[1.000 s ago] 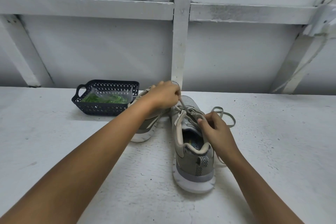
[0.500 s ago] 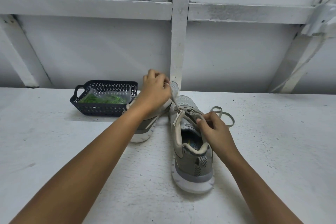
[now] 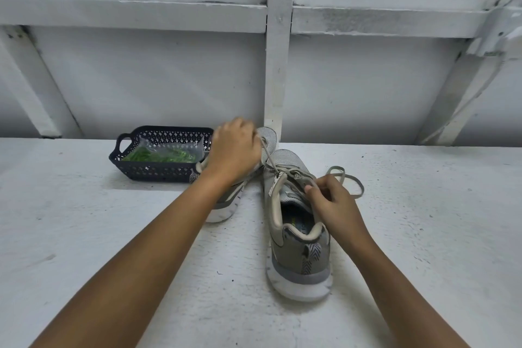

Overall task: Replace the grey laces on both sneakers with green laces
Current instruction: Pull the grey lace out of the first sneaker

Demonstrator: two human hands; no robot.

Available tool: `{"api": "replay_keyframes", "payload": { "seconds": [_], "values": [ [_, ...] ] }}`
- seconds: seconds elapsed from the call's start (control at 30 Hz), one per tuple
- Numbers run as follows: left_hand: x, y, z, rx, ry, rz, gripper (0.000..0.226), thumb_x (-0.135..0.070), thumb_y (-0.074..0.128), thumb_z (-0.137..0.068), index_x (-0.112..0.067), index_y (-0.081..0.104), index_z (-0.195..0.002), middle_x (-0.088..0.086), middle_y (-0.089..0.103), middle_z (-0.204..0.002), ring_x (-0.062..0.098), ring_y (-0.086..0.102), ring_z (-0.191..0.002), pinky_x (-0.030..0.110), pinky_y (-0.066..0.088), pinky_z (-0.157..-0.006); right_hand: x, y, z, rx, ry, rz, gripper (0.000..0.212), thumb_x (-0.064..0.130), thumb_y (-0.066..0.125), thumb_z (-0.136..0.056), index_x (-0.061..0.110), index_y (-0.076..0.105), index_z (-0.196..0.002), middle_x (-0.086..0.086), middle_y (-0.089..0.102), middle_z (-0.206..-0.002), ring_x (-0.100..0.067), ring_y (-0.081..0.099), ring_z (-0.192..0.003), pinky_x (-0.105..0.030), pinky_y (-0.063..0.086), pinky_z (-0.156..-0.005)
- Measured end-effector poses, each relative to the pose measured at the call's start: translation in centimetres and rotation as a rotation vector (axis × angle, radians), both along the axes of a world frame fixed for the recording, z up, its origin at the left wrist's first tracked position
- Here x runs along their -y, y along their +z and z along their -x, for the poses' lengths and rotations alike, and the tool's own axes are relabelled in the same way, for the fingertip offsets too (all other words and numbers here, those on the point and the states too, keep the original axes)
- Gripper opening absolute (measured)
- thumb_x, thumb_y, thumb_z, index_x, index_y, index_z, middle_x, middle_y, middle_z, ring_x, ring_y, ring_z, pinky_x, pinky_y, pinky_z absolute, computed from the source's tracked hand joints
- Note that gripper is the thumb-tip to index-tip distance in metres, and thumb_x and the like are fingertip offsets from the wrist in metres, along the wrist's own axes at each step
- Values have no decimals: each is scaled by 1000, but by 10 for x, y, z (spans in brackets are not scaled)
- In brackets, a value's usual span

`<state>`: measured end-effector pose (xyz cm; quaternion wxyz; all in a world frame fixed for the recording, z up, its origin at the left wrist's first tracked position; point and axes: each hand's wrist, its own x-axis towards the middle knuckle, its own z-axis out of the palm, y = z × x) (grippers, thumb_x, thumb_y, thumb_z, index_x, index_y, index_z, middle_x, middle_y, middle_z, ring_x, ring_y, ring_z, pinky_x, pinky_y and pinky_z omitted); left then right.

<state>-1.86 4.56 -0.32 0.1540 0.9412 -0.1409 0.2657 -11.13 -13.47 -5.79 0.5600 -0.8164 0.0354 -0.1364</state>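
Note:
Two grey sneakers stand on the white surface. The nearer sneaker (image 3: 296, 234) points away from me with its heel toward the camera. My left hand (image 3: 234, 152) grips one end of its grey lace (image 3: 269, 159) and holds it taut up and to the left, over the second sneaker (image 3: 226, 203). My right hand (image 3: 333, 203) pinches the lace at the eyelets on the right side of the tongue. A loose loop of grey lace (image 3: 348, 181) lies right of the shoe. Green laces (image 3: 158, 155) in a clear bag lie in the dark basket (image 3: 158, 171).
The basket stands at the back left, just beside the second sneaker. A white wall with a vertical post (image 3: 278, 65) rises right behind the shoes. The white surface (image 3: 423, 234) stretches out to the right and toward me.
My left hand rose with the lace and has now come back down a little toward the left. The right hand has stayed at the eyelets.

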Motion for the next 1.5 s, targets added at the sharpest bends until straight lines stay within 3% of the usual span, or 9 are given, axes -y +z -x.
{"api": "replay_keyframes", "payload": {
  "seconds": [0.17, 0.27, 0.37, 0.63, 0.77, 0.9, 1.13, 1.33, 1.5],
  "values": [
    [-2, -1, 0, -16, -134, -86, 34, -20, 52, -92, -13, 59, -125, 13, 48, -128, 28, 40, -121, 41, 30, -106, -1, 1, -1, -7, 3, 2, 12, 29, 59, -89, 24, 56, -79, 11, 65, -79, 7, 59, -70, -11, 41, -59],
    [7, -11, 6, -131, -314, -300, 27, -28, 54, -92, -18, 67, -114, 7, 48, -127, 23, 37, -125, 43, 12, -113, 0, 0, -1, -2, -4, 2, 12, 28, 59, -89, 24, 56, -78, 11, 65, -78, 5, 59, -70, -12, 42, -59],
    [9, -15, 5, -188, -317, -371, 26, -31, 51, -94, -19, 68, -109, 4, 53, -117, 23, 43, -118, 38, 16, -109, 0, 1, 0, -6, -7, 16, 12, 29, 59, -89, 24, 55, -79, 10, 64, -78, 4, 59, -70, -16, 42, -60],
    [-7, 5, -3, -37, 56, 39, 28, -19, 48, -92, 1, 62, -106, 18, 54, -111, 32, 49, -105, 39, 36, -96, 0, 2, 1, -7, 6, 48, 12, 29, 58, -90, 25, 55, -79, 12, 63, -79, 12, 56, -68, -4, 38, -53],
    [-2, -2, 6, -2, -138, -109, 38, -17, 53, -88, -15, 56, -127, 14, 43, -135, 30, 33, -128, 43, 19, -111, 0, 2, 1, -6, 9, 40, 11, 30, 58, -90, 26, 56, -80, 12, 64, -80, 6, 58, -72, -10, 40, -56],
    [6, -14, 11, -145, -271, -300, 25, -33, 55, -91, -24, 67, -111, 2, 44, -135, 22, 27, -133, 49, 4, -115, 0, 2, 1, -7, -2, 49, 13, 30, 59, -90, 25, 55, -78, 11, 63, -77, 6, 57, -69, -10, 39, -56],
    [5, -16, 9, -106, -130, -132, 23, -26, 49, -93, -13, 64, -104, 5, 56, -117, 25, 46, -115, 47, 20, -111, 0, 3, 2, -11, 0, 35, 13, 28, 59, -90, 25, 55, -78, 10, 63, -79, 10, 56, -67, -5, 39, -56],
    [-16, 4, 7, -18, 118, 179, 20, -12, 45, -89, 4, 57, -94, 20, 56, -100, 32, 50, -93, 39, 38, -79, 0, 6, 3, -34, 1, 54, 12, 31, 58, -90, 25, 55, -80, 10, 63, -82, 3, 57, -73, -12, 38, -56],
    [-28, 4, 13, -91, 152, 9, 46, -13, 47, -85, -9, 45, -131, 19, 45, -128, 34, 42, -118, 44, 34, -100, 4, 15, -4, -97, 26, -14, 27, 42, 46, -95, 22, 61, -83, 6, 63, -83, -8, 58, -79, -28, 44, -67]
  ]
}}
